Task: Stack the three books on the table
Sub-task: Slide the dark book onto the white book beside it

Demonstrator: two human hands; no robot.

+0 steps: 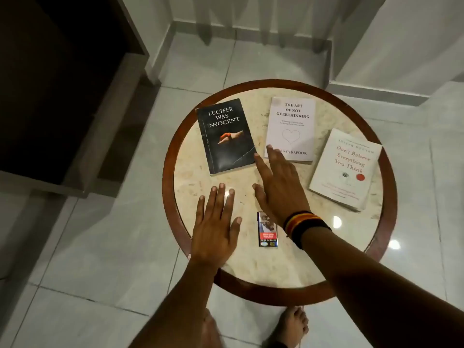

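Three books lie flat and apart on a round marble-topped table (313,247). A black book (226,136) is at the far left, a white book with a heart outline (291,126) lies in the middle, and a cream book with red lettering (346,169) sits at the right. My right hand (278,187), open with fingers spread, hovers between the black and white books, its fingertips at their near edges. My left hand (216,224) is open, palm down, over the table's near left part, holding nothing.
A small printed packet (267,232) lies on the table under my right wrist. The table has a raised dark wooden rim (168,187). Around it is a glossy tiled floor, with dark furniture at the left and white walls behind. My bare feet show below.
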